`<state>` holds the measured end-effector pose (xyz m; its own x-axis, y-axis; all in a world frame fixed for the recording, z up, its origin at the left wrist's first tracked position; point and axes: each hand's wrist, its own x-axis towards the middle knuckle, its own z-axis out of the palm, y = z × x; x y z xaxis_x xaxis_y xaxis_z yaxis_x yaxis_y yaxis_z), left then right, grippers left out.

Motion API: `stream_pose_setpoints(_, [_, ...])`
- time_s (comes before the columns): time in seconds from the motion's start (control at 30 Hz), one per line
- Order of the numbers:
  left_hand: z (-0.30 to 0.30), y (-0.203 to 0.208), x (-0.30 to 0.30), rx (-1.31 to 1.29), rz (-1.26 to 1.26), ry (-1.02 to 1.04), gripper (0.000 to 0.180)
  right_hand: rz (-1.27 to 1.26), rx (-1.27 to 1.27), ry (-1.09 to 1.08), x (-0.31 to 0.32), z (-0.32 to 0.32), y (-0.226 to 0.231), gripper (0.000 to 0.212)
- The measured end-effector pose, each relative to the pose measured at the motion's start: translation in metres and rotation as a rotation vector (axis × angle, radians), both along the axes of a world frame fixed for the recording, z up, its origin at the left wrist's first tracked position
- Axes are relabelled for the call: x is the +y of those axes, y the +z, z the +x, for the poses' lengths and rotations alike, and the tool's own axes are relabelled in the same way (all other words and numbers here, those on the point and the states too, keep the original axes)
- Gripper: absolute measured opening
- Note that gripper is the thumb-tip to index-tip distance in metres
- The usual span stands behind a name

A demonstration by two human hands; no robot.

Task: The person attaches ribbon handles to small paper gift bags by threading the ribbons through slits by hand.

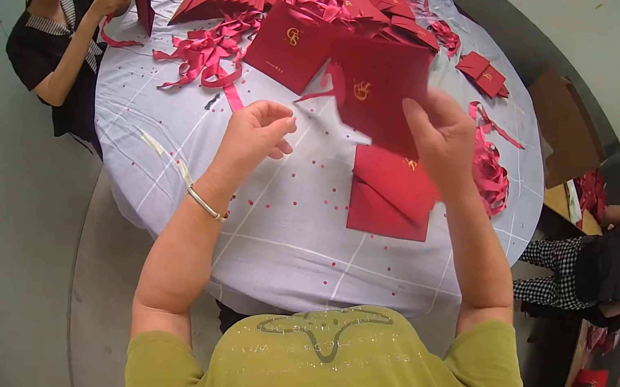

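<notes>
The right hand (440, 138) grips a red packet (387, 83), ribbon (331, 85) pointing left, long axis blurred, as the left hand (256, 134) curls half-open!

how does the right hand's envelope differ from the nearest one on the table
The held envelope is raised in the right hand; the near envelope lies on the tablecloth. A ribbon shows at the held envelope's edge; the near envelope shows none. Both are red with gold marks.

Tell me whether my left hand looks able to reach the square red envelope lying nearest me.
Probably yes: only white tablecloth shows between your left hand and the square red envelope.
</notes>
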<state>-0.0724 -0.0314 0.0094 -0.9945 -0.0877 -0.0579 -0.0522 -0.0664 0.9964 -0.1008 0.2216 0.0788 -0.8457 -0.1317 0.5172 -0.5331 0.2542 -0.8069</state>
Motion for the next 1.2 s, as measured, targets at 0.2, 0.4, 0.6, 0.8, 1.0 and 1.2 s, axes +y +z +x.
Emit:
stream_pose_setpoints(0.2, [-0.001, -0.003, -0.021, -0.067, -0.029, -0.008, 0.027, 0.777, 0.879, 0.132, -0.023, 0.042, -0.030, 0.026])
stream_pose_setpoints(0.4, [-0.006, -0.016, -0.012, 0.104, -0.786, 0.118, 0.026, 0.876, 0.819, 0.296, -0.026, 0.072, -0.066, 0.032])
stream_pose_setpoints(0.6, [-0.003, -0.019, -0.006, 0.197, -0.907, 0.160, 0.023, 0.787, 0.771, 0.473, -0.024, 0.105, -0.071, 0.029])
stream_pose_setpoints(0.8, [0.001, -0.009, 0.001, 0.204, -0.819, 0.105, 0.022, 0.626, 0.628, 0.546, -0.005, 0.109, -0.063, 0.033])
stream_pose_setpoints(1.0, [0.003, -0.010, 0.005, 0.240, -0.750, 0.075, 0.022, 0.589, 0.550, 0.180, 0.033, 0.077, -0.061, 0.018])
stream_pose_setpoints(1.2, [0.003, -0.014, 0.004, 0.208, -0.685, 0.066, 0.019, 0.726, 0.306, -0.328, 0.096, 0.039, -0.051, 0.015])
